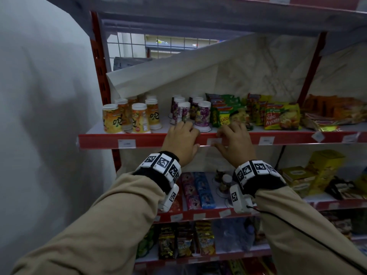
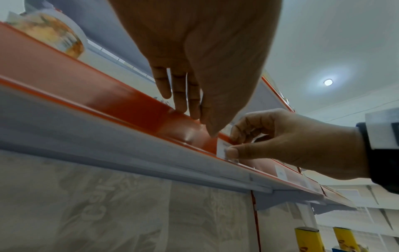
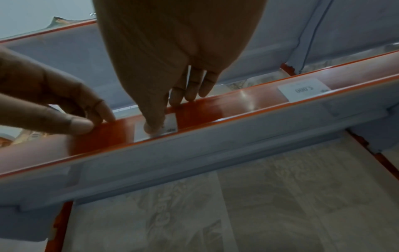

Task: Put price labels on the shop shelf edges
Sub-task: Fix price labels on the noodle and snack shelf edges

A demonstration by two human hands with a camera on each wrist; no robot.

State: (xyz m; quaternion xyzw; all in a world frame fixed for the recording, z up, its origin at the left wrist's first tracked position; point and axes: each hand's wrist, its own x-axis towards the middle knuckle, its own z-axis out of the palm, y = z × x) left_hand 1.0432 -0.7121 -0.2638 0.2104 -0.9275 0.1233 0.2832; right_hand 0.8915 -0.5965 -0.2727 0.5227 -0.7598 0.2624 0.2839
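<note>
Shelving [image 1: 103,62] in red and grey, several tiers, stocked with goods. Top working shelf: yellow cups [image 1: 127,118] at left, purple cups [image 1: 190,112] in the middle, noodle packets [image 1: 278,116] at right. Red shelf edge [image 1: 99,140] along its front, under a clear strip, with white labels [image 1: 127,143] already seated left and right. Beige sleeves [image 1: 111,215] and marker-covered wristbands [image 1: 160,165] below. Left hand [image 1: 181,139] draped over the edge, fingers [image 2: 179,95] straight and resting on the top lip, thumb against the front; grip slack, holding nothing. Right hand [image 1: 234,141] just beside it, fingers hooked on the lip, thumb [image 3: 153,126] pressing a small white price label [image 3: 171,123] against the red strip; grip narrow, pinching that label in the edge channel between both hands.
</note>
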